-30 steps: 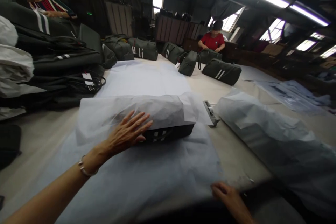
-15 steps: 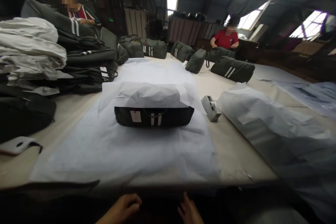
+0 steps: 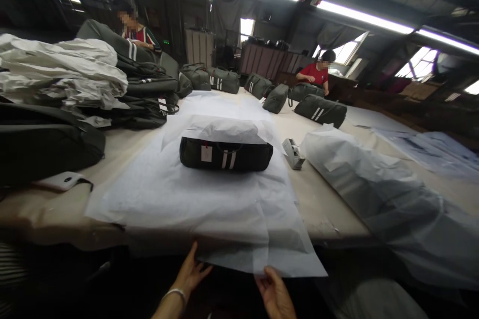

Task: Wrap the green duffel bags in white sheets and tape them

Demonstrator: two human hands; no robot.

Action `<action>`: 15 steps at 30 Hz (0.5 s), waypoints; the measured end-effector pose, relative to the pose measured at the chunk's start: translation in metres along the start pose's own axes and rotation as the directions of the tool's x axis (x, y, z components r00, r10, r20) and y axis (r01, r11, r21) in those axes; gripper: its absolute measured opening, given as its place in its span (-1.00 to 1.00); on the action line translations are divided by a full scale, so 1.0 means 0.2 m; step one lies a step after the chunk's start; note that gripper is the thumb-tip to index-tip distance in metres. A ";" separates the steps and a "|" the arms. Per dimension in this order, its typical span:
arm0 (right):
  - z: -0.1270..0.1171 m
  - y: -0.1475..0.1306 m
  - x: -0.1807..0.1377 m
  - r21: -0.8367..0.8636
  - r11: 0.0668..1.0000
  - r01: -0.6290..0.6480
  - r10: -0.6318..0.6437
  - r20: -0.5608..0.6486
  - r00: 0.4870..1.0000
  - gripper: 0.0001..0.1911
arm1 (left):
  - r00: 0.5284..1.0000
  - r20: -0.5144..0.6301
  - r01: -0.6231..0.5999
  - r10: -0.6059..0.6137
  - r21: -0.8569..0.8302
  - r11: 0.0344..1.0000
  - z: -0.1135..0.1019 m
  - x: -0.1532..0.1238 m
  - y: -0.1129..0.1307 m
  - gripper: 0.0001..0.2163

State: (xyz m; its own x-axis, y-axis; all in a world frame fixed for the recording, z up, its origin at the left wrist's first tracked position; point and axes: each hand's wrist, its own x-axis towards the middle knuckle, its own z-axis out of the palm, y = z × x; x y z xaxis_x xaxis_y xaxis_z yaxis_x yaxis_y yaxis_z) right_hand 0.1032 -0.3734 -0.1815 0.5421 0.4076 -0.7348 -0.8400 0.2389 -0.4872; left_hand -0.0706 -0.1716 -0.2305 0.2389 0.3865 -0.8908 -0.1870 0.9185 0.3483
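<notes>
A dark bag point(image 3: 224, 155) with white stripes and a hang tag lies in the middle of a large white tissue paper sheet point(image 3: 187, 199) on the table. Another piece of tissue point(image 3: 220, 129) is draped over the bag's top. The sheet's near edge hangs over the table's front edge. My left hand point(image 3: 189, 275) is below that edge, fingers stretched out and touching the paper from underneath. My right hand point(image 3: 275, 293) is curled, pinching the hanging edge of the sheet. A bracelet shows on my left wrist.
A tape dispenser point(image 3: 292, 153) stands right of the bag, beside a long paper-wrapped bundle point(image 3: 374, 179). Stacked dark bags point(image 3: 145, 92) and wrapped bundles point(image 3: 56, 70) fill the left side. More bags point(image 3: 322, 109) lie at the far end, where two people point(image 3: 316, 72) work.
My left hand left the bag's paper-covered top and both hands dropped below the table edge. Now they are at the sheet's near edge, which has been pulled out over the table's front.
</notes>
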 end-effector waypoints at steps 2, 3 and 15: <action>0.04 -0.01 -0.03 0.019 0.999 -0.048 0.048 0.043 0.998 -0.53 | 0.998 -0.031 -0.059 0.056 -0.089 0.994 -0.04 0.00 0.07 -0.64; 0.07 -0.01 -0.05 0.020 0.996 -0.087 0.085 0.070 0.994 -0.52 | 0.996 -0.045 -0.087 0.082 -0.123 0.989 -0.07 -0.01 0.11 -0.72; 0.21 0.01 -0.02 -0.115 0.990 -0.085 0.073 -0.107 0.992 -0.65 | 0.978 -0.208 -0.047 0.015 -0.147 0.988 -0.20 -0.11 0.09 -0.37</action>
State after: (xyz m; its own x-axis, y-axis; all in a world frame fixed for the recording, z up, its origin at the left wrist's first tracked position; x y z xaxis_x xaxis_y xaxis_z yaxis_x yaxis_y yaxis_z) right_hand 0.0974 -0.3379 -0.1593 0.4789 0.3270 -0.8147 -0.8749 0.1006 -0.4738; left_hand -0.1164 -0.1679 -0.2158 0.0327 0.3747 -0.9266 -0.3358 0.8773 0.3429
